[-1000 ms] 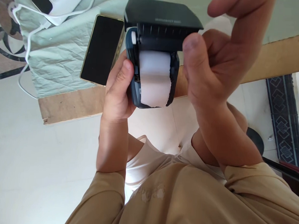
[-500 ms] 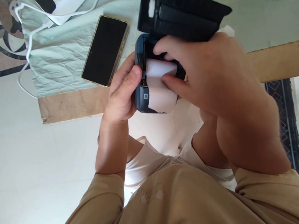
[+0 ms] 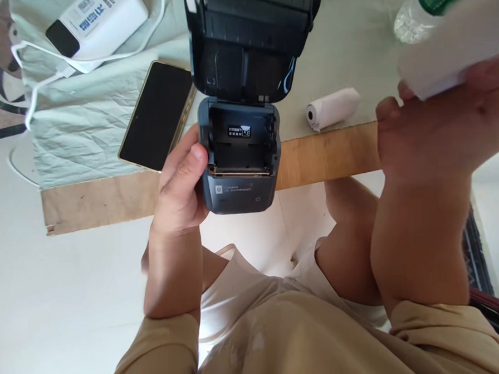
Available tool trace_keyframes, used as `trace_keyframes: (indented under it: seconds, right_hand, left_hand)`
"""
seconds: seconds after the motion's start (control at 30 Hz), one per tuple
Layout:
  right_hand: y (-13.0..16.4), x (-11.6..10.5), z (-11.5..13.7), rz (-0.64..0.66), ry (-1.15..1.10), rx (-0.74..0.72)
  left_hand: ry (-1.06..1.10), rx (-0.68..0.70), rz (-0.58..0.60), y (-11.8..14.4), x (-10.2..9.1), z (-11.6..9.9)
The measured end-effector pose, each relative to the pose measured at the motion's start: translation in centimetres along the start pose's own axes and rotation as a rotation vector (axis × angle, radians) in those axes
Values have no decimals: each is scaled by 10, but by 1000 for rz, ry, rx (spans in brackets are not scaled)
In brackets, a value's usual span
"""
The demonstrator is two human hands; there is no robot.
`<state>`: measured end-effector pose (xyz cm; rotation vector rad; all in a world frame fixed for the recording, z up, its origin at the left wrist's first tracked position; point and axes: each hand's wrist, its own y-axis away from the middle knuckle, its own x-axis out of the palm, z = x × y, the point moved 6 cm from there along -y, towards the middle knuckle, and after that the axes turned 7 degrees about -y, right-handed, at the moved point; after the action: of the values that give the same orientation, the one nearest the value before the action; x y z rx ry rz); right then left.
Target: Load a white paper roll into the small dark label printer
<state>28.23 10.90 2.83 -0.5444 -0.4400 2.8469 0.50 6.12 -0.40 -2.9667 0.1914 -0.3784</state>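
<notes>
My left hand (image 3: 183, 178) is wrapped round the left side of a dark blue-grey portable label printer (image 3: 240, 200), its thumb on the edge. The printer's black lid (image 3: 247, 69) stands open, tilted back, and no roll lies in the bay, where a small printed label (image 3: 239, 131) shows. At the upper right my right hand (image 3: 440, 124) is closed on a white roll of paper (image 3: 457, 53), blurred by motion; part of the hand runs behind the paper. Between the hands, a second small paper roll (image 3: 333, 109) with a dark core lies near the table edge.
A dark-screened phone (image 3: 157, 115) lies left of the printer on the pale green cloth (image 3: 84, 150). Farther back are a white device (image 3: 103, 20) with a white cable (image 3: 35, 92) and a clear bottle (image 3: 412, 22). The table's wooden edge (image 3: 330, 160) runs across.
The paper has come out of the printer bay in my right hand, which has moved away to the right and up. The printer has shifted slightly down, its bay now uncovered.
</notes>
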Motion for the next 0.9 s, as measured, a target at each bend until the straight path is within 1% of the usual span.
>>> trace_keyframes:
  seconds: [0.03,0.07,0.13,0.2,0.23,0.33,0.37,0.43,0.5,0.57,0.6,0.63,0.67,0.7,0.73,0.8,0.87,0.9]
  right_hand:
    - [0,-8,-18,-73,-170,66]
    - [0,-17,-29,-161,-248,59]
    - [2,-25,-37,-219,-271,-17]
    - [3,-26,-30,-188,-147,-107]
    - [4,-24,-25,-163,-59,-128]
    - [4,-19,-17,-88,266,-122]
    - [4,-19,-16,-74,342,-112]
    - [6,-20,-18,-51,402,-114]
    - [10,-23,-12,-94,413,-214]
    - [16,-23,4,-197,437,-407]
    - [20,-19,15,-229,447,-514]
    - [23,-12,26,-232,462,-599]
    - [24,-1,36,-175,470,-654]
    - [22,13,43,-65,489,-662]
    - [19,25,47,32,547,-597]
    - [12,47,41,287,764,-338]
    - [12,55,35,436,930,-162]
    - [13,55,35,471,973,-125]
  left_hand:
    - [1,-3,13,0,1,-1]
    - [-2,-6,25,-1,2,-1]
    - [-12,-7,27,-1,2,-2]
    - [-15,-11,31,-2,1,-2]
    - [-9,-6,40,-2,1,-1]
    - [32,28,69,-3,1,-1]
    - [43,40,69,-3,1,-1]
    - [49,40,48,-3,1,-1]
    - [28,24,30,-2,0,0]
    - [-6,7,26,-1,-1,1]
    - [-18,-3,20,-1,-2,1]
    - [-25,-11,15,0,-3,2]
    - [-28,-15,8,0,-3,2]
    - [-25,-25,1,0,-4,2]
    - [-20,-36,-7,1,-4,2]
    - [-15,-51,-5,1,-2,1]
    - [-11,-49,5,1,0,-1]
    - [-5,-39,13,1,1,-2]
